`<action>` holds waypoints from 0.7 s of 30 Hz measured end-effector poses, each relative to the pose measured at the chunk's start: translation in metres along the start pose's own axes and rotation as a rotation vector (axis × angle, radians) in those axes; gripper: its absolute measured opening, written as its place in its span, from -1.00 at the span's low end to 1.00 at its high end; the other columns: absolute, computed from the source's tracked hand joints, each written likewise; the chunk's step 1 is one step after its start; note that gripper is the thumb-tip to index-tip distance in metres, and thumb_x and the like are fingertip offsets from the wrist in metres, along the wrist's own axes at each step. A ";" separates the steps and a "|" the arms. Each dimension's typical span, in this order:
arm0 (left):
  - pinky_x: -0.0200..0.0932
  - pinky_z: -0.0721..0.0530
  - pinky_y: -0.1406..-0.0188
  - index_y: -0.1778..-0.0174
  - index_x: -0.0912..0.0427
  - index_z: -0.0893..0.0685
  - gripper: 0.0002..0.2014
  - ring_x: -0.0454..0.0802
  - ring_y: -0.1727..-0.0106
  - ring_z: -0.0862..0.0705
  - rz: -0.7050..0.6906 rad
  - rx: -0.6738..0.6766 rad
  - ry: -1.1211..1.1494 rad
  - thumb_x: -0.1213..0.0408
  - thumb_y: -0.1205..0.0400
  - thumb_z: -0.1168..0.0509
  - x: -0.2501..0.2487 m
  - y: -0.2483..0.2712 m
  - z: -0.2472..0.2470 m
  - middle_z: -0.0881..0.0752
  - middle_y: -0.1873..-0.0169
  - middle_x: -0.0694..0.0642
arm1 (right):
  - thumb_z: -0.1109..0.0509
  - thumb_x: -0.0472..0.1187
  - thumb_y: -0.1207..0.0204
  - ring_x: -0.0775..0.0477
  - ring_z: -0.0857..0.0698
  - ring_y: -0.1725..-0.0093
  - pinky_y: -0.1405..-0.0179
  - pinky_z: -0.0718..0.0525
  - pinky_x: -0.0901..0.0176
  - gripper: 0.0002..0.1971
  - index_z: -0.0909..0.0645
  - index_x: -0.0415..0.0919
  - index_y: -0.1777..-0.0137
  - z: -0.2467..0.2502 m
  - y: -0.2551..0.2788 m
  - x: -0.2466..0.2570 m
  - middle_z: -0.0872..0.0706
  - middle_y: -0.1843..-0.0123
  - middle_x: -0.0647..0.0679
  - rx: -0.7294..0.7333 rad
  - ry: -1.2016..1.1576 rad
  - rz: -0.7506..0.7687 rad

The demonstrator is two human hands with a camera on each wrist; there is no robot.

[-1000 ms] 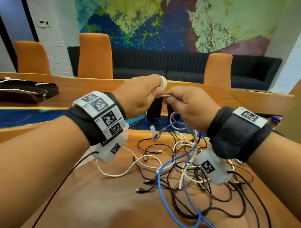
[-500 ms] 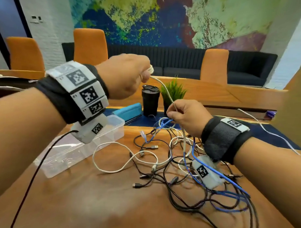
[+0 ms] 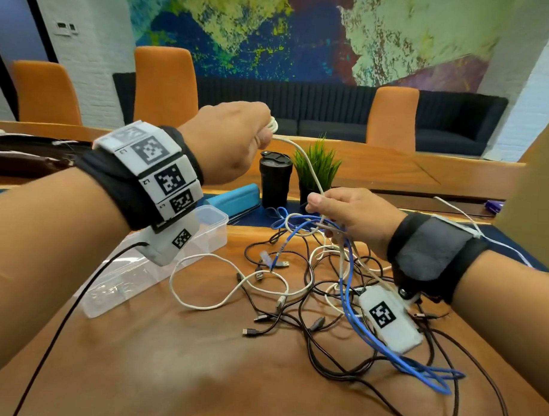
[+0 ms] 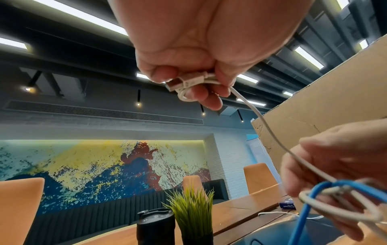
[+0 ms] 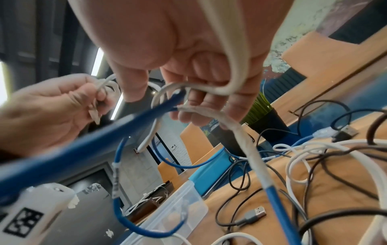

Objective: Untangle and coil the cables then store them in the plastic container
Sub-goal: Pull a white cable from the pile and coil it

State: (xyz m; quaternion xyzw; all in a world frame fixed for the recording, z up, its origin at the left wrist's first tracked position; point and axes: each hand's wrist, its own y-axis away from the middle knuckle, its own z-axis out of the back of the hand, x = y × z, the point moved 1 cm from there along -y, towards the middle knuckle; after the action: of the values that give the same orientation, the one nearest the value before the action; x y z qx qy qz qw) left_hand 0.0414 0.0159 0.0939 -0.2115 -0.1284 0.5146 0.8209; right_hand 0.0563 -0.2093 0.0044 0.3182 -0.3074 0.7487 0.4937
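Barely begun: left hand [image 3: 229,141] gripping white cable [image 3: 312,171] small coil, right hand [image 3: 354,217] pinching its run above tangled cables [image 3: 310,290]; plastic container [image 3: 159,266] left, apparently empty.

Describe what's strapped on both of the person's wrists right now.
The left hand has a black wrist wrap topped by white blocks printed with black square markers, a white camera pod under it, and a thin black lead trailing off. The right hand has a black wrap with a grey panel, a marker-tagged white pod beneath. Forearms are bare.
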 end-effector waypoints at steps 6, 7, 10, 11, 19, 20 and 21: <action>0.18 -0.55 0.01 -0.05 0.16 -0.56 -0.79 0.26 0.06 -0.57 0.022 -0.007 0.021 0.14 -0.79 -0.08 -0.001 0.001 -0.003 -0.57 0.12 0.11 | -0.40 -0.29 -0.51 -0.10 -0.64 0.13 0.12 -0.63 -0.03 -0.82 -0.74 -0.18 -0.08 0.012 0.006 0.008 -0.74 0.11 -0.15 0.056 -0.167 -0.104; 0.16 -0.54 0.02 -0.04 0.14 -0.56 -0.80 0.25 0.06 -0.56 0.025 -0.010 0.026 0.15 -0.79 -0.08 -0.001 0.000 -0.002 -0.56 0.13 0.09 | -0.40 -0.33 -0.47 -0.13 -0.66 0.11 0.09 -0.65 -0.08 -0.80 -0.74 -0.18 -0.07 0.016 0.007 0.009 -0.75 0.10 -0.20 0.077 -0.127 -0.111; 0.12 -0.52 0.04 0.00 0.09 -0.55 -0.83 0.24 0.06 -0.56 0.027 -0.013 0.032 0.16 -0.80 -0.08 0.000 -0.001 -0.001 -0.54 0.15 0.06 | -0.44 -0.35 -0.48 -0.08 -0.68 0.18 0.13 -0.68 -0.03 -0.85 -0.74 -0.15 0.00 0.025 0.013 0.011 -0.75 0.15 -0.19 0.151 0.074 -0.134; 0.13 -0.53 0.04 0.01 0.07 -0.54 -0.83 0.24 0.06 -0.56 0.032 -0.010 0.032 0.16 -0.80 -0.08 0.000 -0.001 -0.001 -0.55 0.15 0.06 | -0.45 -0.34 -0.51 -0.04 -0.69 0.24 0.17 -0.71 0.03 -0.88 -0.74 -0.14 0.03 0.026 0.015 0.010 -0.76 0.19 -0.16 0.161 0.152 -0.135; 0.17 -0.58 0.03 -0.03 0.15 -0.57 -0.78 0.24 0.06 -0.57 0.033 0.024 0.060 0.14 -0.79 -0.07 -0.007 0.006 -0.012 -0.61 0.09 0.16 | -0.40 0.04 -0.58 -0.16 -0.78 0.38 0.30 -0.78 -0.08 -0.68 -0.69 -0.17 0.29 0.013 0.027 0.005 -0.80 0.38 -0.11 -0.102 0.339 -0.106; 0.16 -0.58 0.04 -0.03 0.14 -0.57 -0.77 0.23 0.07 -0.57 0.028 0.031 0.068 0.13 -0.79 -0.07 -0.008 0.007 -0.014 -0.61 0.11 0.15 | -0.38 0.11 -0.57 -0.19 -0.77 0.31 0.25 -0.77 -0.10 -0.63 -0.70 -0.18 0.30 0.012 0.027 0.008 -0.79 0.35 -0.11 -0.121 0.399 -0.088; 0.14 -0.58 0.06 -0.02 0.13 -0.57 -0.77 0.22 0.08 -0.57 0.023 0.039 0.081 0.11 -0.79 -0.06 -0.009 0.008 -0.016 -0.61 0.11 0.14 | -0.36 0.15 -0.57 -0.20 -0.75 0.25 0.20 -0.75 -0.10 -0.58 -0.72 -0.19 0.29 0.012 0.027 0.011 -0.77 0.30 -0.12 -0.124 0.464 -0.075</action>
State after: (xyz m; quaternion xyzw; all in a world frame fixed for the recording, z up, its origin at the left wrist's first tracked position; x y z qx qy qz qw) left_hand 0.0377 0.0070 0.0759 -0.2179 -0.0824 0.5175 0.8234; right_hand 0.0295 -0.2214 0.0164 0.1178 -0.2190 0.7628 0.5969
